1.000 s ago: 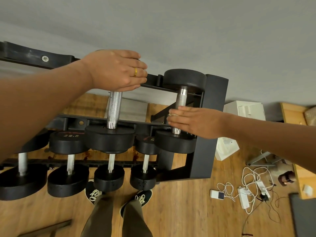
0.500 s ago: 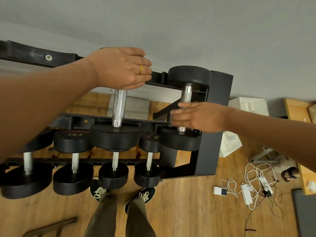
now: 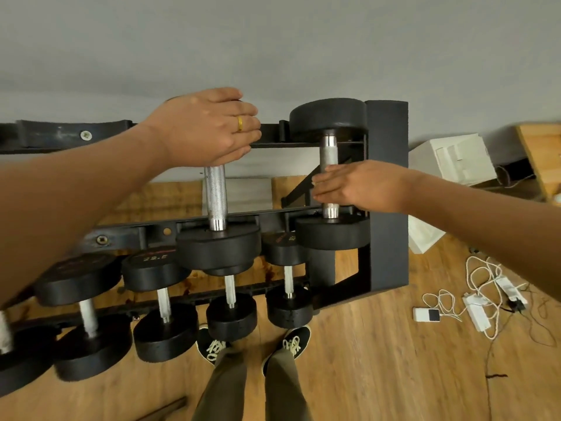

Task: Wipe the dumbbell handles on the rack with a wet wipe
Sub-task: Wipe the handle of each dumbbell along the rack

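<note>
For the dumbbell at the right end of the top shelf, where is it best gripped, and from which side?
Grip the dumbbell by its knurled steel handle, between the two black heads. Come from the front and above: the right hand already lies across it that way, while the rack's end panel blocks the right side.

Both bare forearms reach forward. The left hand (image 3: 206, 129), a gold ring on one finger, is curled closed, knuckles up. The right hand (image 3: 361, 186) stretches in from the right, fingers (image 3: 326, 183) extended and pressed together.
</note>
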{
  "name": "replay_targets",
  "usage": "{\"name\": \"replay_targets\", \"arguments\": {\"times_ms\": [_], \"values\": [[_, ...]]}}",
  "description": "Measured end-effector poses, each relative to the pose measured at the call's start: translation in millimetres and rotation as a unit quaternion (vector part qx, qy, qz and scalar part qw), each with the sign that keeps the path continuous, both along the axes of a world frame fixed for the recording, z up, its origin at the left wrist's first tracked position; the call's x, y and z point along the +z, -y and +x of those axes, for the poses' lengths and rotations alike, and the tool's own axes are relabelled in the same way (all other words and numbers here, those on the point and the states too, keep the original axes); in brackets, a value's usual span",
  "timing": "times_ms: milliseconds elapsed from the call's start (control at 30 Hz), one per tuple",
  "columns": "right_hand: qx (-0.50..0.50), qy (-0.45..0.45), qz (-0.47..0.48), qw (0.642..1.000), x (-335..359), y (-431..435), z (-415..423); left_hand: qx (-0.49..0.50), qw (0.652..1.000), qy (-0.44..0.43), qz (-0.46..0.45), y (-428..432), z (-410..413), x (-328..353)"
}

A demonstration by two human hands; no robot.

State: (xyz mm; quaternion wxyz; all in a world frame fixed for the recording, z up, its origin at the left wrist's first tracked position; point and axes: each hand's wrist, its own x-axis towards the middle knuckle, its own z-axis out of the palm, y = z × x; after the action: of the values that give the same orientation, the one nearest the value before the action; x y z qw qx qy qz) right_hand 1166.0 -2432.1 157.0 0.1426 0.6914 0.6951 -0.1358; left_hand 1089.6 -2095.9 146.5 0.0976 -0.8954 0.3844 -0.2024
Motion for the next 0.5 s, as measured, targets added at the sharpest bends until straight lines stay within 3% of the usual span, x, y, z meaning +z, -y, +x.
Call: {"name": "replay_targets", "arguments": {"times_ms": [133, 233, 500], "values": [[-0.095, -0.027, 0.034, 0.995, 6, -4, -15, 0.029, 0.999, -0.044, 0.015, 3, -3, 7], [-0.170, -0.054, 0.119, 0.977, -1, -8, -34, 0.072, 0.995, -0.063, -0.001, 16, -13, 10], [-0.340, -0.116, 0.319, 0.877, -10, -7, -84, 0.161, 0.975, -0.142, -0.063, 50, -90, -9]]}}
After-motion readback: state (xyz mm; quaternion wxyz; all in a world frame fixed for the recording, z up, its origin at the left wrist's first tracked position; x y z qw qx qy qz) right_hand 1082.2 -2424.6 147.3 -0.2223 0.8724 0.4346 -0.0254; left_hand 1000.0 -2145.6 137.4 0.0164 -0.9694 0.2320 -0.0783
